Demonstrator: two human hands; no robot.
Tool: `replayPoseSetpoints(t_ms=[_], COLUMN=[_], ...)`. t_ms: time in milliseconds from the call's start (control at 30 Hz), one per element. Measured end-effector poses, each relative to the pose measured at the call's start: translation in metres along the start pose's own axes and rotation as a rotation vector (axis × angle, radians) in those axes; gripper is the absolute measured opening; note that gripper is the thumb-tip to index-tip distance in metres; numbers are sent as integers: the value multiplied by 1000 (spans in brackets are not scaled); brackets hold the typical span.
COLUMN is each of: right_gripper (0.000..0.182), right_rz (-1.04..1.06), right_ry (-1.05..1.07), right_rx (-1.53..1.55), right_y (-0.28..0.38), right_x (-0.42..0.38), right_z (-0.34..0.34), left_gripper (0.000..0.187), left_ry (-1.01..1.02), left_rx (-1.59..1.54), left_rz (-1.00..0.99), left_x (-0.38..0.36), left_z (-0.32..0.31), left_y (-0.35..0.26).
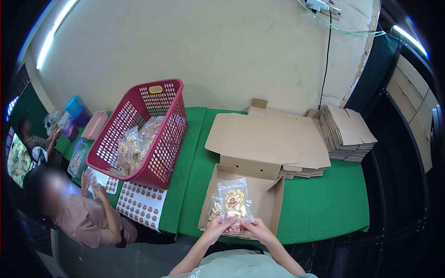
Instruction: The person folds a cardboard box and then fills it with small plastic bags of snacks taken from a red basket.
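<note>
Both my hands hold one clear snack packet (235,200) with a round label, upright over an open cardboard box (272,199). My left hand (222,226) grips its lower left edge. My right hand (256,227) pinches its lower right corner. A second snack packet (214,209) lies in the box, to the left of the held one. The box lid (264,139) is folded back flat on the green table (324,208).
A red perforated basket (160,139) with several snack packets stands tilted to the left. Sticker sheets (141,204) lie below it. A stack of flat cartons (347,134) sits at the right. A seated person's hands (95,185) work at the left; another person sits farther left.
</note>
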State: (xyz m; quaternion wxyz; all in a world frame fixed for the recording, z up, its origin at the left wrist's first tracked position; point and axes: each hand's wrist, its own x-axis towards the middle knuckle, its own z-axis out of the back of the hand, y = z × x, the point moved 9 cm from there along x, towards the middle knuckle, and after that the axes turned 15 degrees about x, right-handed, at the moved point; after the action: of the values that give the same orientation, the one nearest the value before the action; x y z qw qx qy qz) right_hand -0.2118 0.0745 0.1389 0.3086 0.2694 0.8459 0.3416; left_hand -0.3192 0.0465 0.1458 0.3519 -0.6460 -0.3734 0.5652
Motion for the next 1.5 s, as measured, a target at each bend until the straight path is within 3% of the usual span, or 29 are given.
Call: replayPoseSetpoints(t_ms=[67, 200, 333, 533, 600, 700, 833, 933, 1000, 1133, 1400, 1500], right_gripper=[25, 31, 29, 28, 30, 36, 41, 36, 36, 35, 38, 35], right_rz=[-22, 216, 238, 236, 190, 397, 526, 502, 476, 552, 722, 967], right_ry=[-23, -132, -181, -169, -167, -163, -237, -268, -260, -280, -416, -646], right_rx=[-142, 22, 95, 26, -18, 134, -29, -47, -16, 7, 17, -684], right_y=[2, 32, 29, 31, 25, 44, 48, 52, 52, 61, 85, 123], right_x=[0, 0, 2, 4, 6, 4, 5, 4, 5, 1, -18, -48], right_z=[5, 1, 3, -6, -6, -20, -13, -13, -11, -11, -19, -40], left_gripper=[23, 23, 30, 45, 42, 37, 29, 21, 17, 25, 19, 20], left_ry=[-20, 84, 214, 88, 7, -70, -150, -165, -131, -67, -83, -151], left_rx=[47, 114, 210, 2, 14, 82, 216, 58, 118, 218, 109, 29], left_rz=[-16, -37, -109, -217, -238, -276, -253, -334, -298, -289, -328, -346], left_x=[-3, -12, -13, -7, -3, 1, 5, 2, 9, 14, 4, 6], left_z=[4, 4, -11, 3, 8, 9, 16, 11, 15, 16, 6, 5], left_y=[-4, -3, 1, -18, -28, -37, -37, -51, -43, -35, -56, -52])
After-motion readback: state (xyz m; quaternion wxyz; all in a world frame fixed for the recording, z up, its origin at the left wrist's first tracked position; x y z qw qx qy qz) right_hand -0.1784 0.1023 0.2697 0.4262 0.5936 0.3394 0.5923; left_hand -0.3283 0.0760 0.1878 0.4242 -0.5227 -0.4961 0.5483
